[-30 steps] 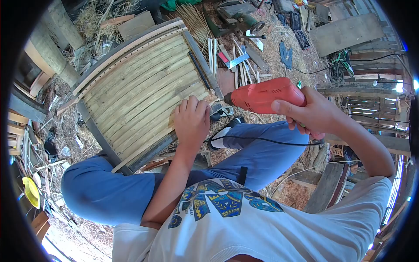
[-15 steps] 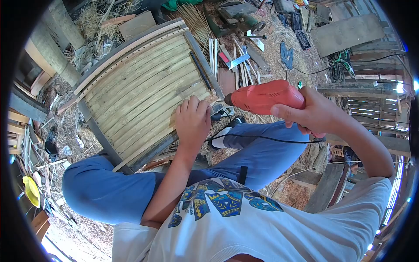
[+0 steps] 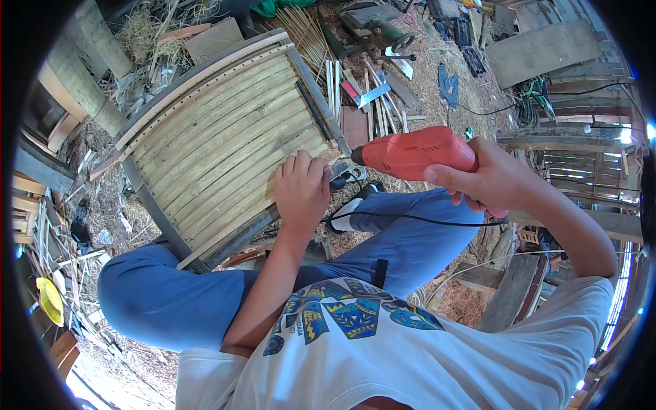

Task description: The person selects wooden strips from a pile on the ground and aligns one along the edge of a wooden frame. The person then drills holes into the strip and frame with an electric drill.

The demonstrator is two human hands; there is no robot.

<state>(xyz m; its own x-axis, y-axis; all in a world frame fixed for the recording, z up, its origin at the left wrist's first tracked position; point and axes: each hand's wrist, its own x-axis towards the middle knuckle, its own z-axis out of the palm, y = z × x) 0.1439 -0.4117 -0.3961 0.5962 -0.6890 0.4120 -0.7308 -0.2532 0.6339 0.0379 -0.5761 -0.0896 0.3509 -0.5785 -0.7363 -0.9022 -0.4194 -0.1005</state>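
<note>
My right hand (image 3: 486, 174) is wrapped around the handle of a red corded power drill (image 3: 413, 152). The drill lies level, its dark chuck pointing left at the corner of a slatted wooden bench (image 3: 225, 126). My left hand (image 3: 301, 188) rests at that same corner with its fingers curled and close together, just left of the drill tip. What the left fingers grip is hidden beneath them. A dark narrow rod (image 3: 313, 111) lies on the slats near the right edge. The drill's black cord (image 3: 410, 217) crosses over my right leg.
Wood shavings and straw cover the ground. Thin wooden strips (image 3: 333, 89) and a handsaw (image 3: 374, 95) lie beyond the bench. A green metal machine (image 3: 372, 34) stands further back. A yellow object (image 3: 49, 301) is at the far left, and boards (image 3: 512, 290) lie at the right.
</note>
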